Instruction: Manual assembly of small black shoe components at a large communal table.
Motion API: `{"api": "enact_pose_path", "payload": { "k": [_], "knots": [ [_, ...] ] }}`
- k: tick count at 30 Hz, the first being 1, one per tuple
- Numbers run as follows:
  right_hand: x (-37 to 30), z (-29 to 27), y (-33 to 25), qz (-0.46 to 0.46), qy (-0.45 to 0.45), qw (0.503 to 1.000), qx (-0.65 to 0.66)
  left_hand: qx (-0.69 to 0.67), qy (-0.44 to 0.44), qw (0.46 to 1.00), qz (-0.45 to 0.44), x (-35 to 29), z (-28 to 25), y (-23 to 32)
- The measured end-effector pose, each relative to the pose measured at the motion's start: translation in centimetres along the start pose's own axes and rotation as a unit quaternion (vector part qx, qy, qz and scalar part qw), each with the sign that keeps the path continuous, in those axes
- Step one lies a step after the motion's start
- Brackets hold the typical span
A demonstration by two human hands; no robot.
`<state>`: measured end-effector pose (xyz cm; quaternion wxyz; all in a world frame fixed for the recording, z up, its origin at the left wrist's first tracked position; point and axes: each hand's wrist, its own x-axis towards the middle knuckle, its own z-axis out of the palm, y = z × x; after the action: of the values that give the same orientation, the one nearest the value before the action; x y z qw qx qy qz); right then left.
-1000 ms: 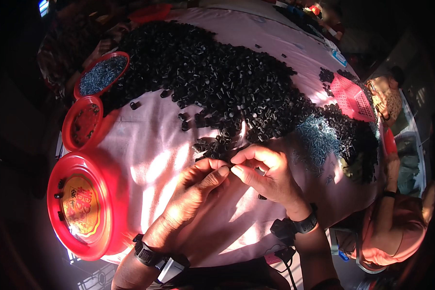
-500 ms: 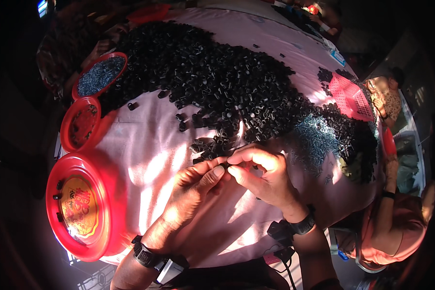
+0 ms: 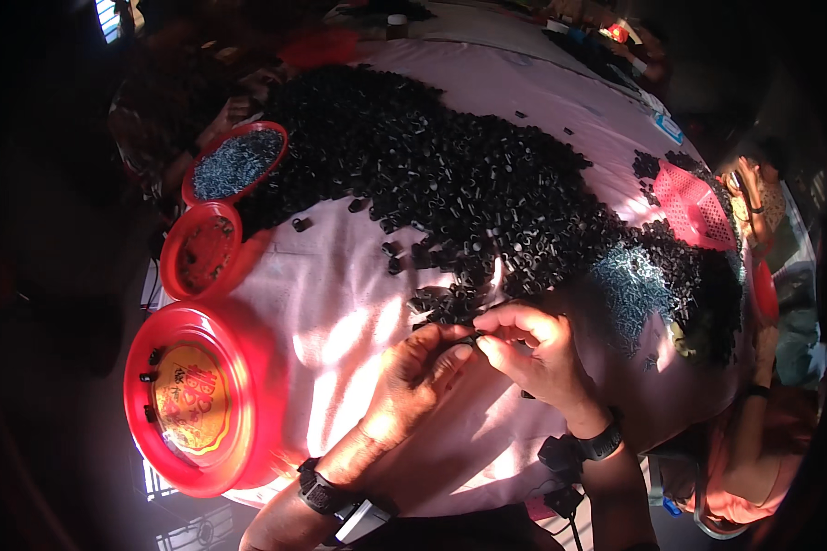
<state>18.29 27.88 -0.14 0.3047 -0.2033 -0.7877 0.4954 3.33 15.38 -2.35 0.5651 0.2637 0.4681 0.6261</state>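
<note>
My left hand (image 3: 412,381) pinches a small black plastic piece (image 3: 472,339) between thumb and forefinger. Closed in a pinch at the same piece, my right hand (image 3: 540,360) meets the left fingertips; what lies between its own fingers is mostly hidden. Just beyond both hands spreads a large heap of small black plastic clips (image 3: 450,174), with a few loose ones at its near edge. A pile of small silvery-blue screws (image 3: 630,292) lies right of my hands, against more black pieces.
A red basin (image 3: 239,459) at near left holds a few black pieces. Beyond stand a small red bowl (image 3: 176,283) and a red dish of screws (image 3: 239,163). A pink perforated basket (image 3: 694,207) lies far right. Other people sit around the pink-covered table (image 3: 317,266).
The whole view has shifted, so everything sits farther right and slightly lower. My hands stay together at the small black piece, with little change in grip.
</note>
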Motion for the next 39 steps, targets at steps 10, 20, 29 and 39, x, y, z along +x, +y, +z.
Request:
{"api": "enact_pose_path", "payload": {
  "k": [10, 20, 29, 39],
  "knots": [
    [-0.3, -0.5, 0.3, 0.007, -0.026, 1.0, 0.012, 0.19, -0.001, 0.972, 0.137, 0.5, -0.8, -1.7],
    [-0.1, -0.4, -0.7, -0.023, -0.014, 0.998, -0.057, 0.244, -0.001, 0.966, 0.088, 0.2, -0.6, 0.5],
    [-0.1, -0.3, -0.3, -0.073, -0.028, 0.99, -0.115, 0.282, 0.026, 0.944, 0.167, 0.2, -0.6, -0.8],
    [0.0, -0.3, -0.4, -0.054, -0.024, 0.993, -0.103, 0.376, 0.039, 0.912, 0.162, 0.2, -0.7, -1.2]
  ]
}}
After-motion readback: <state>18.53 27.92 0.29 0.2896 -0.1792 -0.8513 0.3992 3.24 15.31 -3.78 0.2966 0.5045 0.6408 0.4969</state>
